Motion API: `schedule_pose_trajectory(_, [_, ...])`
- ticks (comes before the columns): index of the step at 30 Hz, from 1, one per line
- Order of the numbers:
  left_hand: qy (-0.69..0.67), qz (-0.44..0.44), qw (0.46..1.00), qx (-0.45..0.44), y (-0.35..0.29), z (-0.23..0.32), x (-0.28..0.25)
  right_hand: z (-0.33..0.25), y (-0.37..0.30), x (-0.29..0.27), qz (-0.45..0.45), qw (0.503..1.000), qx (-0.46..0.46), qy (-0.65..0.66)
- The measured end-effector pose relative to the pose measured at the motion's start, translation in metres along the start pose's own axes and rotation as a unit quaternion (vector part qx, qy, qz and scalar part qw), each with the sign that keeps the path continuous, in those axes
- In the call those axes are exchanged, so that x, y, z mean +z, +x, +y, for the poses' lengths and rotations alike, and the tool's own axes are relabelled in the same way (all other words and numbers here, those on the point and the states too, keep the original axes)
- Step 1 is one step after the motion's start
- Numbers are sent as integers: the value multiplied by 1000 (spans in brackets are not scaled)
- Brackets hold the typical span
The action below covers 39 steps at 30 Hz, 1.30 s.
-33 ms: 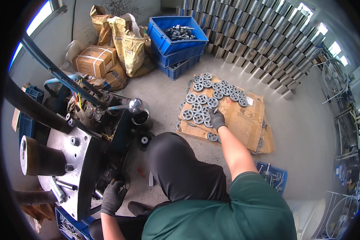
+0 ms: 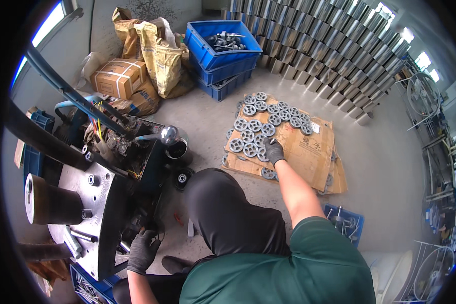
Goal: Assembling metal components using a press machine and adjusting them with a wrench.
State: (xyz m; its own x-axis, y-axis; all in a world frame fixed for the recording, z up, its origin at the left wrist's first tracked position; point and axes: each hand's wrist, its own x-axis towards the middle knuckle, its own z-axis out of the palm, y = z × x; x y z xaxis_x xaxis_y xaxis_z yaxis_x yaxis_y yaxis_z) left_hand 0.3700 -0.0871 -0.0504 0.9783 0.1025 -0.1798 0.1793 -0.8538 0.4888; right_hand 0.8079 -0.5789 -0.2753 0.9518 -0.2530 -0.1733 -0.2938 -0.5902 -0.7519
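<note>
My right hand (image 2: pixel 274 151), in a dark glove, reaches to the right edge of a group of grey spoked wheels (image 2: pixel 250 149). Its bent fingers close on a wheel there, mostly covered by the glove. Those wheels lie flat on stacked brown cardboard (image 2: pixel 309 157) on the floor. Low on the left, my gloved left hand (image 2: pixel 143 251) rests beside the metal table of a machine (image 2: pixel 106 202), near dark parts under its edge. Thumb and fingers are apart there, and nothing shows between them.
Left of my knee, a black round part with a bearing (image 2: pixel 182 178) sits near a dark bucket (image 2: pixel 180 152). Blue crates (image 2: pixel 223 63) of metal parts stand beside sacks (image 2: pixel 159 55) and a carton (image 2: pixel 119 78). Shiny metal cylinders (image 2: pixel 319 55) are stacked at the back. Another blue crate (image 2: pixel 357 233) is at right.
</note>
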Motion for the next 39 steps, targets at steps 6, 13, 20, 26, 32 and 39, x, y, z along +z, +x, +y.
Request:
schedule_pose_trajectory(6, [-3, -19, 1000, -9, 3, -2, 3, 31, 0, 15, -71, 997, -37, 1])
schedule_pose_trajectory(13, [11, -14, 1000, -5, 7, -2, 11, 41, -11, -11, -73, 986, -134, -73])
schedule_pose_trajectory(20, [-10, -41, 996, -74, -6, -18, 20, 16, -18, 5, -18, 952, -2, -304])
schedule_pose_trajectory(26, [16, -97, 991, -92, -6, -11, 12, 7, -12, 24, 21, 964, 33, -261])
schedule_pose_trajectory(32, [17, -100, 991, -90, -3, -13, 14, 3, -11, 23, 88, 975, 98, -177])
schedule_pose_trajectory(39, [38, -109, 989, -93, -7, -16, 17, -57, -22, 39, -24, 893, -86, -441])
